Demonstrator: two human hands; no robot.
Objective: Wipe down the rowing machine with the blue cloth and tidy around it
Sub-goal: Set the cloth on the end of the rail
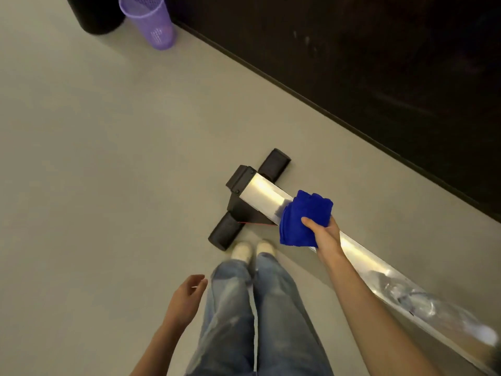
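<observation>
- The left hand (pixel 187 297) hangs nearest, beside the left thigh, with fingers loosely curled and holding nothing; it is free to steady the rowing machine (pixel 244 213) if it shifts under pressure
- On the near right stretch of the rail (pixel 264 192) lies a clear crumpled thing (pixel 414 299), too blurred to name; I judge it part of the tidying, best lifted off before that stretch is wiped
- The right hand (pixel 324 236) grips the blue cloth (pixel 305 217), bunched into a thick wad with the thumb on top, over the rail and apparently touching it, a little short of the far end
- A wad this thick meets only a narrow strip, so flattening it under the palm and folding it over both rail edges would clean more with each pass
- The stroke seems to run along the rail; one steady direction with firm pressure should avoid streaks on the shiny metal
- Beyond the cloth, bare rail leads to the black end cap (pixel 240 177) and the crossbar (pixel 273 164) resting on the floor (pixel 108 158); both likely want wiping, corners included
- Far left stand a purple mesh basket (pixel 151 20) and a black bin (pixel 95 14), well apart from the machine
</observation>
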